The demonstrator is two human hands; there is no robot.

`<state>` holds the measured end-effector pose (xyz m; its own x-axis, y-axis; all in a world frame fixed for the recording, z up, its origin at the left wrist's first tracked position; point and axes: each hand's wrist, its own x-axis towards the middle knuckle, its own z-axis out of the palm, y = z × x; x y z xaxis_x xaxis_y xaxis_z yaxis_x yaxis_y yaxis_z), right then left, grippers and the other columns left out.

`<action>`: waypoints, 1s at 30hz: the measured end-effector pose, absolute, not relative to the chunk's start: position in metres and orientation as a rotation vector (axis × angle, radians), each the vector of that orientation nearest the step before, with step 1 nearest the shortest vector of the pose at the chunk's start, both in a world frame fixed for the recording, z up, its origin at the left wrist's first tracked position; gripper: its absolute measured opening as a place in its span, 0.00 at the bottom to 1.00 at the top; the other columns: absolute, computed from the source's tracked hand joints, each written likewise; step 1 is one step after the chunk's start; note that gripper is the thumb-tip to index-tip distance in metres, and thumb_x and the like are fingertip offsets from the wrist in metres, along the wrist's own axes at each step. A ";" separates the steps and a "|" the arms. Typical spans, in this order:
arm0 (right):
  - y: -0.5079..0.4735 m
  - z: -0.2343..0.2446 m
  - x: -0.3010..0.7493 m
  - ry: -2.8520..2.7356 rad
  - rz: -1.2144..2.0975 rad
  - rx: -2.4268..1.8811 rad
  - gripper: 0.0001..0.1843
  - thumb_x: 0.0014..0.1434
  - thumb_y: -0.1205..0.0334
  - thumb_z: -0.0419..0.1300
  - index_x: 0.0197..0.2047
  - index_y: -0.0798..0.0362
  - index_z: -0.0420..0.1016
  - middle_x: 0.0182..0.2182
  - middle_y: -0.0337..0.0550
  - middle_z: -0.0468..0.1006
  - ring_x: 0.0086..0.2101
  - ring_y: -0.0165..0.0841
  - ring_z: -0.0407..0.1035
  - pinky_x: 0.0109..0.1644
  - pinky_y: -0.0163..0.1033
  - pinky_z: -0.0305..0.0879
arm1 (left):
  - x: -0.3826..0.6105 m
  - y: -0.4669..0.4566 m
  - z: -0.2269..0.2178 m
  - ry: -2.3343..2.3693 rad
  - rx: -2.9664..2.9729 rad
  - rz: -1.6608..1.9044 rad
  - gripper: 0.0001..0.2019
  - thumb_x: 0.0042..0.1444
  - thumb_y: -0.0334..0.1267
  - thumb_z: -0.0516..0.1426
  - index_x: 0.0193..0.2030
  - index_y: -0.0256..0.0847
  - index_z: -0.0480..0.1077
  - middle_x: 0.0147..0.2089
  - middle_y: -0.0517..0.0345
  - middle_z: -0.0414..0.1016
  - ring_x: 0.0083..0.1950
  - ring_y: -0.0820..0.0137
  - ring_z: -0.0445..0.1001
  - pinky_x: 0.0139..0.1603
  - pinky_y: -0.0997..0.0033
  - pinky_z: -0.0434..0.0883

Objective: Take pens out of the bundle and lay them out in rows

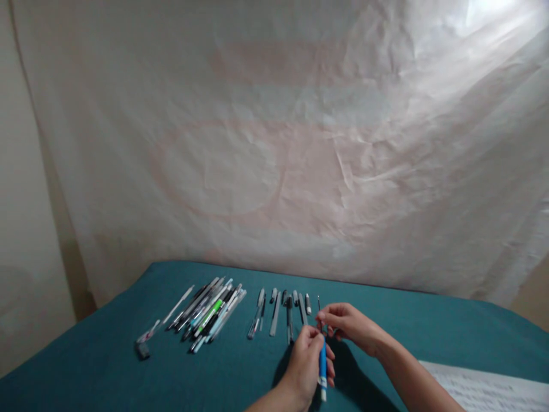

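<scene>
My left hand [303, 361] is closed around a blue pen barrel [323, 363], whose white end points toward me. Just beyond it, my right hand [349, 327] pinches a thin dark pen refill [319, 305] at the barrel's far end. The refill's tip sticks up past the fingers; whether its lower part sits inside the barrel I cannot tell. Left of the hands lie pens taken apart in a row: a clear barrel [275, 315], a dark pen part [289, 317], another barrel [303, 309] and a small cap [307, 304].
A heap of pens [210, 312], one bright green, lies to the left on the teal cloth [214, 383]. Farther left are a dark eraser-like block [142, 349] and a slim white pen [178, 305]. A printed sheet [484, 386] lies at the right front. A pale plastic sheet [274, 143] hangs behind.
</scene>
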<state>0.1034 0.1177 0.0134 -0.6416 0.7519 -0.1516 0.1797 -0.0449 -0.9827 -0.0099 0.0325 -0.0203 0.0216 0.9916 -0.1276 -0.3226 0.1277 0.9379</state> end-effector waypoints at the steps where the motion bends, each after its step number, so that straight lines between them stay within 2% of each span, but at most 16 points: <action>1: 0.115 0.016 0.103 -1.804 1.727 -0.971 0.17 0.46 0.51 0.59 0.27 0.58 0.71 0.21 0.37 0.69 0.21 0.22 0.60 0.21 0.26 0.52 | -0.009 0.033 -0.020 1.029 0.882 1.245 0.09 0.54 0.43 0.43 0.37 0.40 0.54 0.24 0.64 0.64 0.17 0.80 0.60 0.14 0.82 0.58; 3: 0.115 0.018 0.103 -1.757 1.715 -0.973 0.16 0.45 0.52 0.60 0.27 0.58 0.71 0.20 0.37 0.69 0.20 0.22 0.59 0.20 0.26 0.52 | -0.008 0.032 -0.021 1.028 0.907 1.226 0.10 0.54 0.42 0.43 0.37 0.39 0.55 0.24 0.63 0.65 0.17 0.80 0.60 0.14 0.82 0.58; 8: 0.135 0.007 0.110 -1.396 1.598 -1.074 0.15 0.46 0.52 0.59 0.33 0.55 0.70 0.30 0.39 0.71 0.22 0.21 0.61 0.20 0.26 0.54 | -0.005 0.033 -0.024 0.963 0.973 1.215 0.12 0.53 0.42 0.44 0.41 0.37 0.54 0.24 0.63 0.65 0.17 0.80 0.61 0.15 0.80 0.60; 15: 0.145 -0.028 0.100 -1.676 1.374 -1.257 0.14 0.46 0.54 0.57 0.27 0.58 0.69 0.16 0.35 0.67 0.15 0.23 0.60 0.16 0.27 0.54 | -0.007 0.031 -0.021 0.936 0.995 1.224 0.12 0.53 0.42 0.45 0.41 0.38 0.53 0.25 0.62 0.66 0.18 0.79 0.62 0.17 0.79 0.62; 23: 0.143 -0.033 0.092 -1.784 1.292 -1.237 0.17 0.49 0.52 0.52 0.29 0.59 0.70 0.22 0.40 0.72 0.15 0.23 0.61 0.15 0.28 0.56 | -0.006 0.029 -0.017 0.945 0.946 1.253 0.13 0.52 0.45 0.46 0.40 0.38 0.55 0.25 0.62 0.67 0.18 0.78 0.62 0.19 0.77 0.62; 25: 0.142 -0.030 0.096 -1.800 1.299 -1.223 0.18 0.48 0.51 0.52 0.30 0.58 0.70 0.23 0.40 0.72 0.16 0.24 0.62 0.16 0.28 0.57 | -0.009 0.029 -0.013 0.968 0.959 1.327 0.15 0.52 0.46 0.47 0.40 0.38 0.56 0.27 0.59 0.68 0.22 0.76 0.65 0.24 0.75 0.64; 28: 0.134 -0.018 0.103 -1.852 1.351 -1.212 0.17 0.48 0.50 0.53 0.29 0.58 0.70 0.21 0.39 0.72 0.17 0.23 0.61 0.16 0.27 0.56 | -0.016 0.031 -0.003 1.013 0.973 1.519 0.15 0.52 0.46 0.48 0.41 0.37 0.57 0.33 0.54 0.71 0.33 0.73 0.69 0.37 0.72 0.65; 30: 0.124 -0.005 0.105 -1.883 1.467 -1.172 0.17 0.47 0.50 0.54 0.28 0.57 0.70 0.22 0.39 0.72 0.18 0.23 0.61 0.17 0.26 0.54 | -0.021 0.032 0.004 1.038 0.938 1.610 0.16 0.52 0.46 0.49 0.42 0.38 0.57 0.36 0.53 0.72 0.37 0.72 0.70 0.41 0.72 0.63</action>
